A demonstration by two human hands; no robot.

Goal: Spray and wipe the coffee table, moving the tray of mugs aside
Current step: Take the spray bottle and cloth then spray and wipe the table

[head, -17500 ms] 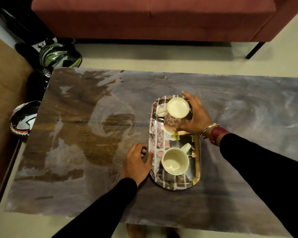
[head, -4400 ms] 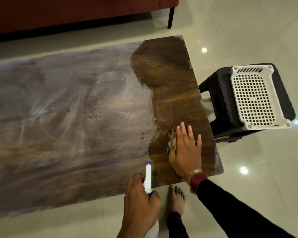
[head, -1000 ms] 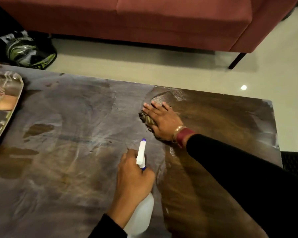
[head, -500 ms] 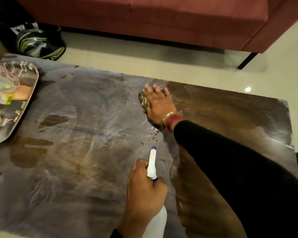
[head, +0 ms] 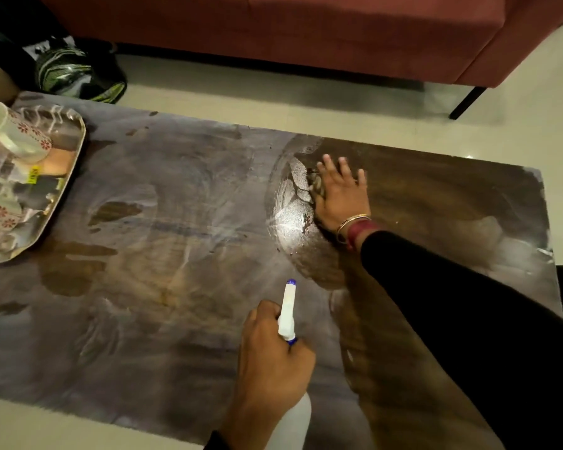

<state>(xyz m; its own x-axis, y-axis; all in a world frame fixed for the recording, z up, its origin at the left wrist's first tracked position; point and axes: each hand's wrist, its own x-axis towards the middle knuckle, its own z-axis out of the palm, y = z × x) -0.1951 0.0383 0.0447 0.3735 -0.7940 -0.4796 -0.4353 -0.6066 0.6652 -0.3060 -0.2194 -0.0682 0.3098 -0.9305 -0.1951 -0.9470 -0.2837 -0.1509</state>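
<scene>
The right hand (head: 340, 196) is lying flat on the coffee table (head: 176, 222), fingers spread and stretched toward the sofa side, palm pressing down on a crumpled cloth (head: 314, 186) of which only a mottled edge is peeking out beside the index finger and thumb; a thin gold bangle (head: 351, 224) and a red band are sitting on the wrist, above a black sleeve (head: 468, 303). The left hand (head: 270, 362) is hovering over the near edge of the table, fingers curled tightly around the neck of a white spray bottle (head: 288, 313); its blue-tipped nozzle is pointing away from the person toward the wet patch beside the right hand; whether a finger is squeezing the trigger, I cannot tell. The two hands are standing well apart.

The tabletop is looking dark and glossy brown to the right of the cloth; greyish and streaky across the middle and left, with a few darker blotches. The tray (head: 62, 177) is resting at the far left end of the table, partly cut by the frame, and is carrying cream mugs (head: 10, 134) with red flower patterns; one mug is lying tilted. A small yellow sticker (head: 33, 174) is showing on the tray, its print too small to read. A green and black helmet (head: 75, 76) is sitting on the floor beyond the table corner; a red sofa (head: 306, 30) is running along the top.
</scene>
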